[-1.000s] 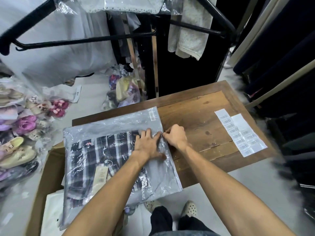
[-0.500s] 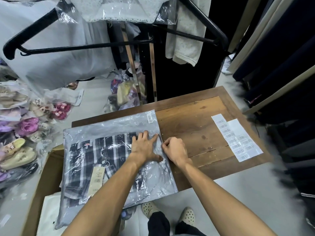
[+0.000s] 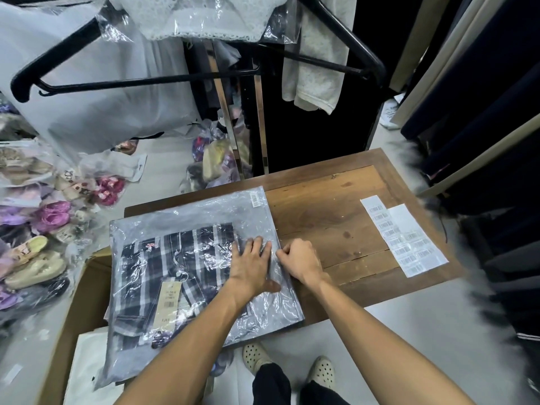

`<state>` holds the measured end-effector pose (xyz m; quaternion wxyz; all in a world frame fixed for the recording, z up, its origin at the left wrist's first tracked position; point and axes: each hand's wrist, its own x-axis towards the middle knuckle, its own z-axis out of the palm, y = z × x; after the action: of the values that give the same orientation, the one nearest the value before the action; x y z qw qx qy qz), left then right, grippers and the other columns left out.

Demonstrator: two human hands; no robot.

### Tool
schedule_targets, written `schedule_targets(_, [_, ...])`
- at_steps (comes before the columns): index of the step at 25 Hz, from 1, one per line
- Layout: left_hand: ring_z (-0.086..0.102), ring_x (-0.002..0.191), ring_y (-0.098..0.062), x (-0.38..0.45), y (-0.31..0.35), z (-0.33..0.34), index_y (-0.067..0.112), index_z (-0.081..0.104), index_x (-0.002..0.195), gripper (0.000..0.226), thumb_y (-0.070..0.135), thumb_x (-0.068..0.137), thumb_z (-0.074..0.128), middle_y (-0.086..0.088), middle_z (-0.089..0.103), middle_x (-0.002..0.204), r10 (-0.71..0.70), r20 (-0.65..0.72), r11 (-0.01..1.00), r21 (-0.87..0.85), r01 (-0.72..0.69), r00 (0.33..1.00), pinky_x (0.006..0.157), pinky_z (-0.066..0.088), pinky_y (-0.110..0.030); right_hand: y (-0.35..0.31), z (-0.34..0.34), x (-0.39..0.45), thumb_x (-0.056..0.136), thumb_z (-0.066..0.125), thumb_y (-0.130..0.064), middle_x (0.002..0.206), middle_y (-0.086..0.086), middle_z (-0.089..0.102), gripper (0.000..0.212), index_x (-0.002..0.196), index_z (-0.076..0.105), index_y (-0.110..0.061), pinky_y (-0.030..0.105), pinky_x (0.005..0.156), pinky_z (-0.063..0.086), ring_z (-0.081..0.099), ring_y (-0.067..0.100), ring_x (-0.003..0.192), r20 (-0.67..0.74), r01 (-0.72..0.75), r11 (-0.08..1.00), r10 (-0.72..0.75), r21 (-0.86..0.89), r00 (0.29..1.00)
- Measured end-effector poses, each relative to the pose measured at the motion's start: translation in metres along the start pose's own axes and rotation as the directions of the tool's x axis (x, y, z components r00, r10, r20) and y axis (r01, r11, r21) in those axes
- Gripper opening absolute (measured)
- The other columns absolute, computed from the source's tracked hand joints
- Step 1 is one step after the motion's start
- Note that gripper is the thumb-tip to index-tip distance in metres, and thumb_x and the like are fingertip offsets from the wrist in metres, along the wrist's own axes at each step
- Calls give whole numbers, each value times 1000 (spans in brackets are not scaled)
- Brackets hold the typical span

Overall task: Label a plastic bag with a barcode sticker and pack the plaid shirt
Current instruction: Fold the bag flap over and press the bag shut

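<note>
The plastic bag (image 3: 204,229), holding the plaid shirt (image 3: 175,264), covers the worktop's (image 3: 336,217) left edge. Left hand (image 3: 251,264) presses flat, open; right hand (image 3: 301,258) pinches the bag's right edge. Judged light, limp, slippery: grip edges.

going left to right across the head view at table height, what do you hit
pile of shoes → cardboard box → plaid shirt in the plastic bag → left hand → right hand → bare table → sticker sheets
</note>
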<state>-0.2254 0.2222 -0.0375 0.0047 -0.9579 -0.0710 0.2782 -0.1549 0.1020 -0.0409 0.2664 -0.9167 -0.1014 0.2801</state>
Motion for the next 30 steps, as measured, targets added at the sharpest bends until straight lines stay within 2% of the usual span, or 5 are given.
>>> schedule_targets(9, [2, 157, -33, 16, 3, -14, 16, -4, 162, 122, 74, 78, 64, -11, 1, 169, -40, 18, 998, -52, 41, 999, 121, 10, -67, 31, -8, -37, 88, 64, -33, 90, 15, 78, 25, 88, 80, -14, 35, 79, 58, 73, 35, 92, 9, 35, 994, -34, -108, 999])
schedule_targets(14, [4, 156, -35, 21, 12, -21, 14, 1, 162, 118, 68, 80, 67, -10, 3, 168, -73, 42, 996, -52, 75, 996, 116, 17, -74, 46, -11, -49, 81, 65, -32, 79, 16, 76, 26, 73, 76, -10, 32, 74, 56, 71, 36, 84, 99, 0, 993, 12, -119, 995])
schedule_targets(20, [3, 156, -30, 22, 14, -23, 18, 2, 162, 116, 63, 80, 71, -6, 1, 168, -93, 59, 991, -91, 99, 994, 111, 21, -78, 58, -17, -55, 81, 66, -27, 64, 8, 76, 28, 64, 76, -7, 31, 70, 63, 66, 16, 46, 277, -34, 982, 86, -187, 957])
schedule_targets(26, [23, 151, -28, 14, -7, -25, 28, 19, 160, 112, 62, 71, 77, -3, 10, 165, -30, 32, 929, -369, 39, 999, 116, 27, -61, 35, -33, -40, 69, 80, -22, 97, 5, 76, 25, 92, 74, -16, 33, 81, 58, 72, 26, 93, 296, 92, 939, 11, -332, 955])
schedule_targets(30, [42, 141, -31, 13, -46, -31, 13, 33, 157, 78, 28, 88, 65, -14, 32, 154, -55, -121, 804, -594, -28, 991, 121, 30, -35, -6, -10, -34, 82, 71, -25, 116, 3, 58, 28, 109, 65, -21, 35, 91, 47, 59, 27, 113, 235, 275, 938, -224, -211, 946])
